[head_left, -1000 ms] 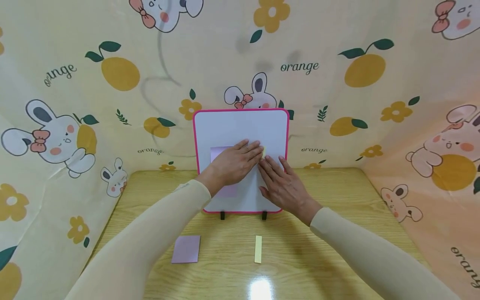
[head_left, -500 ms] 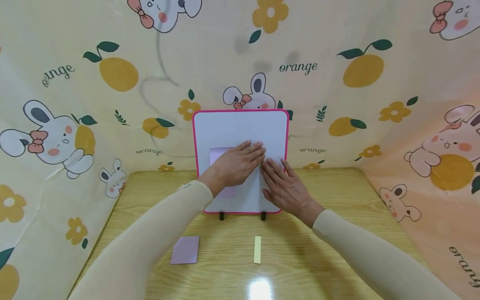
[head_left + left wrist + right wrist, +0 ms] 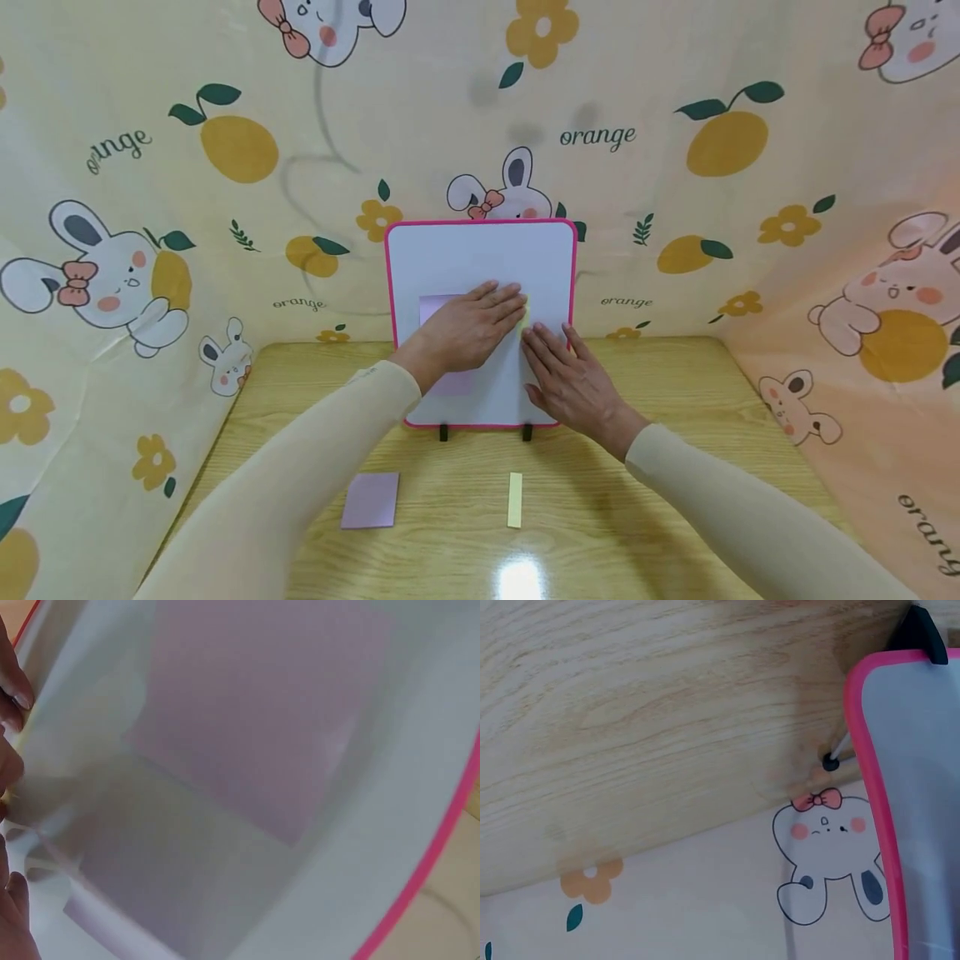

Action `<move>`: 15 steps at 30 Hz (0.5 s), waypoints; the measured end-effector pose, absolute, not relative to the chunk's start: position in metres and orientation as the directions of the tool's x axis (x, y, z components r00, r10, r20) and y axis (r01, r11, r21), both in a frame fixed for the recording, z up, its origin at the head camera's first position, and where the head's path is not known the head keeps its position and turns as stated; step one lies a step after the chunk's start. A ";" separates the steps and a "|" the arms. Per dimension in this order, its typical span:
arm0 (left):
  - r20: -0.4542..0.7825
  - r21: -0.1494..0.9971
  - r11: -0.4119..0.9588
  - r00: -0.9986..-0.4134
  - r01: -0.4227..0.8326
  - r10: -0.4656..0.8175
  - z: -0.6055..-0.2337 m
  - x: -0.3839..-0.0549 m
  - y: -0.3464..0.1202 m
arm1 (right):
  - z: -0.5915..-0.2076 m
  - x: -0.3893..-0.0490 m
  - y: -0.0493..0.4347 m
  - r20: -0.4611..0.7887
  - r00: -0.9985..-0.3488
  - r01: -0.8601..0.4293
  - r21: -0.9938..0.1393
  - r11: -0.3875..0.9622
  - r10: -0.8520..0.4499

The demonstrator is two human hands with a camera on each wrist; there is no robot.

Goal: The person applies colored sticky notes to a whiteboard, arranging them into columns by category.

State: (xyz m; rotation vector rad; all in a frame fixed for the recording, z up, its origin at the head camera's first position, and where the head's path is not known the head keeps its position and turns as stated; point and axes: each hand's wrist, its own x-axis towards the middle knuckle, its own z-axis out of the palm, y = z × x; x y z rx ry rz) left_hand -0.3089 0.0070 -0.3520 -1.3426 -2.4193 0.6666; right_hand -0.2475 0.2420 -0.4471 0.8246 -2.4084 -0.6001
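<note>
A whiteboard (image 3: 480, 258) with a pink frame stands upright at the middle back. My left hand (image 3: 474, 327) lies across it with straight fingers, fingertips over a small yellow sticky strip (image 3: 525, 312) that is mostly covered. Straight-fingered too, my right hand (image 3: 576, 379) rests on the board's right part, fingertips just below the strip. Two purple sticky notes are on the board's left part, one note (image 3: 262, 712) large in the left wrist view and another note (image 3: 120, 930) below it there; my left hand partly hides both in the head view. The right wrist view misses the hand.
On the wooden table (image 3: 450, 567) in front of the board lie a purple sticky-note pad (image 3: 371, 500) and a narrow yellow strip pad (image 3: 515, 500). Black stand feet (image 3: 527, 432) hold the board's lower edge. A patterned cloth (image 3: 622, 183) walls the back and sides.
My right hand has slid slightly down and right on the board. The left fingertips moved a little right, then back left, baring the yellow strip's edge again.
</note>
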 end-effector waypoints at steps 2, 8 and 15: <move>0.038 -0.512 0.457 -0.513 0.727 0.858 -0.353 -0.309 0.010 | -0.448 -0.246 0.242 0.332 -0.674 -0.426 0.556 0.714 -0.660; 0.025 -0.514 0.453 -0.515 0.728 0.857 -0.353 -0.310 0.012 | -0.449 -0.246 0.243 0.320 -0.689 -0.429 0.543 0.722 -0.650; 0.002 -0.512 0.464 -0.539 0.723 0.842 -0.352 -0.312 0.003 | -0.451 -0.246 0.244 0.324 -0.688 -0.426 0.544 0.723 -0.650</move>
